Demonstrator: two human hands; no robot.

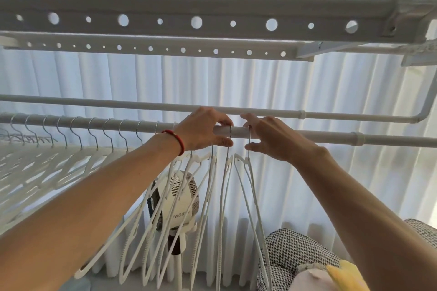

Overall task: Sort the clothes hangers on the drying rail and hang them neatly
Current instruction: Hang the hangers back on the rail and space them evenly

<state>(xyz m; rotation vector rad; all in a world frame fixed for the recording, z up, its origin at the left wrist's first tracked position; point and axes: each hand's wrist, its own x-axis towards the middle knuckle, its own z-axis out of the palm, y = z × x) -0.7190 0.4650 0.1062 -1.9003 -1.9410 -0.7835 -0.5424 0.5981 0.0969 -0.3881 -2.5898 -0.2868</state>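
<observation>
Both hands work at the drying rail (331, 136). The left hand (203, 131) pinches one hanger hook (230, 136), the right hand (272, 139) apparently another; spacing them evenly seems next.

You stand in a home laundry or drying corner, by a window. Evidence: a ceiling-hung drying rack (212, 20) of white perforated bars, with round rails (331, 136) below it carrying a row of white clothes hangers (71, 160) on metal hooks. Sheer white pleated curtains (331, 82) fill the background, backlit by daylight. A white standing fan (179, 198) sits behind the hangers. Houndstooth-patterned fabric (290, 257) and soft yellow and pink items (331, 276) lie at lower right.
</observation>
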